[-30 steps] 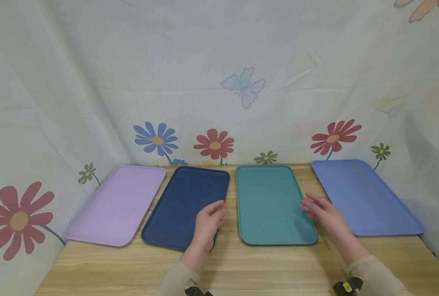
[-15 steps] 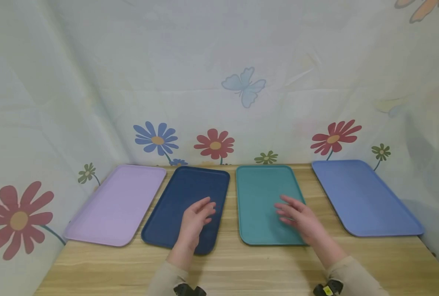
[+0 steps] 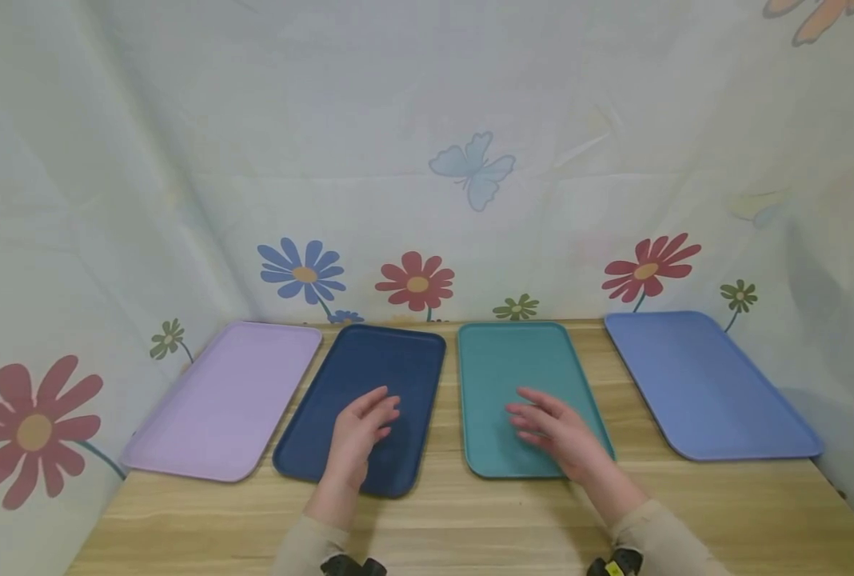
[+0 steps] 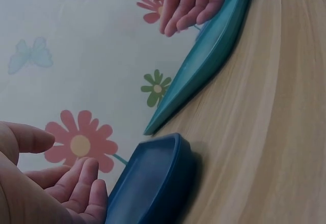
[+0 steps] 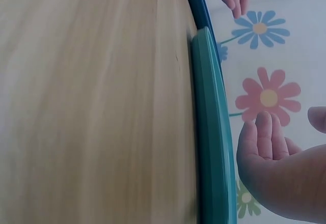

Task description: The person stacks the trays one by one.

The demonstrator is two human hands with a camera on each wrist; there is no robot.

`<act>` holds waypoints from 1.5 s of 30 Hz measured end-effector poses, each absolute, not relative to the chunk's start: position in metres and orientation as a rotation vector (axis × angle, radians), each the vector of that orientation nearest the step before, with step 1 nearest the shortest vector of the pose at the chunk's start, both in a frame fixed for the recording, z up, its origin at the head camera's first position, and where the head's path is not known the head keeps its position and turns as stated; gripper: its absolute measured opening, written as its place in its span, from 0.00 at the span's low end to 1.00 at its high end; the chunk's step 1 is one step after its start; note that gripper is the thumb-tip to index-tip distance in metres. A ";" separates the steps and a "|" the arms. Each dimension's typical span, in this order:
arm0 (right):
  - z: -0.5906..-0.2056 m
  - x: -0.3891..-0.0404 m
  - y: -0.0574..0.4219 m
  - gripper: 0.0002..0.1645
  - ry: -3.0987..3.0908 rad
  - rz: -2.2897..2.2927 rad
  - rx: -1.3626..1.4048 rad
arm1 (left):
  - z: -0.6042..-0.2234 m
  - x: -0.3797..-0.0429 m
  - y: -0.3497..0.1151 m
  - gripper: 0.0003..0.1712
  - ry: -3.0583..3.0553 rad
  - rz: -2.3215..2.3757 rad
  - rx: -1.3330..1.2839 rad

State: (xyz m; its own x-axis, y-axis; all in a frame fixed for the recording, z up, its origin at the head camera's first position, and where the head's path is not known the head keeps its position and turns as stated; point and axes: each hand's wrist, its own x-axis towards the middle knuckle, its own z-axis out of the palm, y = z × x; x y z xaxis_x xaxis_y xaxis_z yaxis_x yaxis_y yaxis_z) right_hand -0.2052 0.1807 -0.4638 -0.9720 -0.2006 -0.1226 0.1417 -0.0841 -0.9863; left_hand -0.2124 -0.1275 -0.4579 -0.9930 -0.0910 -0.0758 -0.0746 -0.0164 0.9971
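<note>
Left hand [image 3: 352, 438] is over navy tray [image 3: 391, 360], right hand [image 3: 560, 438] over teal tray [image 3: 513, 360], both loosely spread, empty, so tabletop [image 3: 470, 528] alone supports trays.

Part of the navy tray [image 3: 398, 360] is covered by the left hand [image 3: 356, 434], part of the teal tray [image 3: 516, 360] by the right hand [image 3: 562, 434]. Both sleeves [image 3: 309, 546] and the table [image 3: 470, 524] are cut off by the head view's lower edge.
</note>
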 end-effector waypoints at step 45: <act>-0.474 -0.191 0.066 0.41 1.689 -2.192 -0.151 | -0.457 -0.226 -0.234 0.33 -2.333 -2.023 0.328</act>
